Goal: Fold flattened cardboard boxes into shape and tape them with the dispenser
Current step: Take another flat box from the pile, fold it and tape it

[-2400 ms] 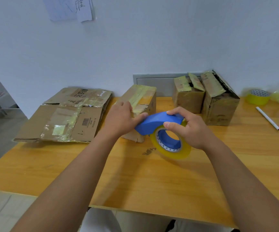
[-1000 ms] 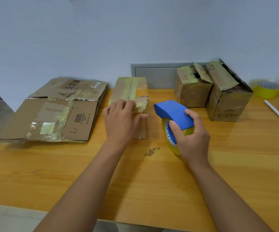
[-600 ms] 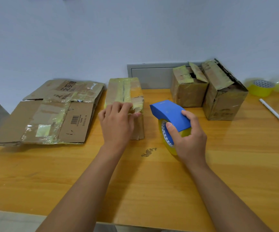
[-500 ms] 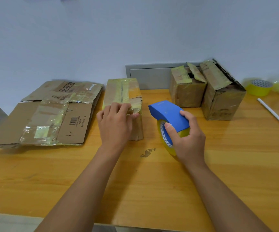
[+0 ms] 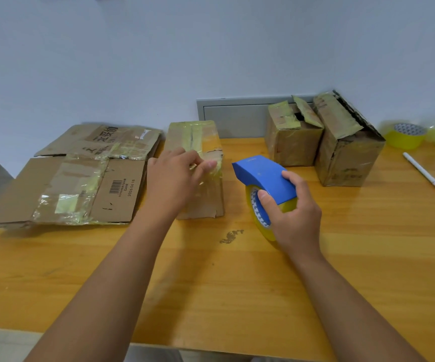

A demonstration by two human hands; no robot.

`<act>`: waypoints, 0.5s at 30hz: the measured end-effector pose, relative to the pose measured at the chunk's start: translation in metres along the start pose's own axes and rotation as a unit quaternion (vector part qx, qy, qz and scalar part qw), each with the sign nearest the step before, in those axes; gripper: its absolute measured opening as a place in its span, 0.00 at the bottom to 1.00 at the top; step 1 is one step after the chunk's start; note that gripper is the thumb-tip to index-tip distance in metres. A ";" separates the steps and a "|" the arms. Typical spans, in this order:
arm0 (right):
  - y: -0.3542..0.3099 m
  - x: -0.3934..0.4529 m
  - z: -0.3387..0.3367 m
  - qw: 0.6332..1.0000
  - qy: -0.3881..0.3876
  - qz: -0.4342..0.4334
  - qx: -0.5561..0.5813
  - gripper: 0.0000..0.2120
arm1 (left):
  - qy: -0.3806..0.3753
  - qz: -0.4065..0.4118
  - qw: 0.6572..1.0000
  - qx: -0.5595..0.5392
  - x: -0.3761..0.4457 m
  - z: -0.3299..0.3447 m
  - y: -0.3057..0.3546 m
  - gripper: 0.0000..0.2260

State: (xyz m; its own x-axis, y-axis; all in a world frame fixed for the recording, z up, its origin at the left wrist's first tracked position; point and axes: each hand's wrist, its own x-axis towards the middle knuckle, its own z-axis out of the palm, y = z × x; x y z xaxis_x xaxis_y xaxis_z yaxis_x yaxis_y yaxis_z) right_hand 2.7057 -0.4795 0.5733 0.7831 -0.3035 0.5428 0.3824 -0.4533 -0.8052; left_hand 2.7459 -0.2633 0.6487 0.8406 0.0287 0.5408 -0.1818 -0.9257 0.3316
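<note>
On the wooden table (image 5: pixel 367 257), head view: my left hand (image 5: pixel 170 182) rests on the taped cardboard box (image 5: pixel 206 194), fingers loosely curled at its near top edge (grip uncertain, blurred). Just beside it, my right hand (image 5: pixel 293 218) grips the blue tape dispenser (image 5: pixel 263 176), standing on its yellow roll.

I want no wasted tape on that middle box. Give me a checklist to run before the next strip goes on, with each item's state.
1. Tape dispenser in the right hand: ok, gripped.
2. Left hand steadying the box: ok, it rests on the near top edge.
3. Box standing squarely on the table: ok.
4. Top flaps closed: ok, old yellowish tape covers the seam.
5. Free tape end ready at the dispenser's mouth: cannot tell.
6. Dispenser touching the box: not ok, it sits apart to the right.
</note>
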 end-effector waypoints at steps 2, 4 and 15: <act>0.001 -0.001 -0.001 1.000 -0.002 0.000 0.000 0.26 | 0.003 0.008 1.000 0.009 -0.001 0.005 -0.001 0.21; 0.002 -0.001 -0.001 1.000 -0.005 0.002 0.002 0.26 | 0.005 0.021 1.000 0.014 -0.004 0.007 -0.004 0.23; 0.001 -0.001 -0.001 1.000 -0.005 -0.006 0.000 0.27 | 0.022 0.088 0.995 0.047 -0.009 0.008 -0.012 0.28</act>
State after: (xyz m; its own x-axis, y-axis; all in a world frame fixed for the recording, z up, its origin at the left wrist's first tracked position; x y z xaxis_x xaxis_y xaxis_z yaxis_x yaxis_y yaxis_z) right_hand 2.7052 -0.4803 0.5718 0.7833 -0.2890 0.5504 0.3923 -0.4570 -0.7983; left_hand 2.7449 -0.2549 0.6339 0.7768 -0.1218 0.6179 -0.2735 -0.9490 0.1568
